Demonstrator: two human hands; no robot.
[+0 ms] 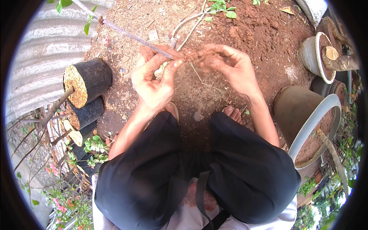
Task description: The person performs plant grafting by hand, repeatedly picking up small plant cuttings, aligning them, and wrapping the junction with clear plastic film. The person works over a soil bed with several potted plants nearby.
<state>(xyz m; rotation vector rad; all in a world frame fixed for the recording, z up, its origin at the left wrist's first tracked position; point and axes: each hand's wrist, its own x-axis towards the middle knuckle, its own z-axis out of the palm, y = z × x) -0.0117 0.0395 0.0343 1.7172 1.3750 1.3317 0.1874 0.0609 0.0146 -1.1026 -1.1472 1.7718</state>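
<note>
My left hand (pixel 155 80) is closed round the lower end of a thin, greyish-brown branch (pixel 128 33), pinching it between thumb and fingers. The branch slants up to the far left and carries a few green leaves (pixel 87 27). Just to the right, my right hand (pixel 235 69) has its fingers curled and coated with reddish soil. A crumbly bit of this soil (pixel 196 56) shows between the fingertips of both hands, partly blurred. Both hands are above the ground, in front of my knees. Beyond them lie paler stems (pixel 191 27) with green leaves.
Loose red soil (pixel 264 34) is heaped at the far right. Black planting bags (pixel 95 76) with cut stems lie along the left, beside corrugated sheeting (pixel 46 53). On the right are a large tilted pot (pixel 295 103) and a white pot (pixel 311 55), both holding soil and thick stems.
</note>
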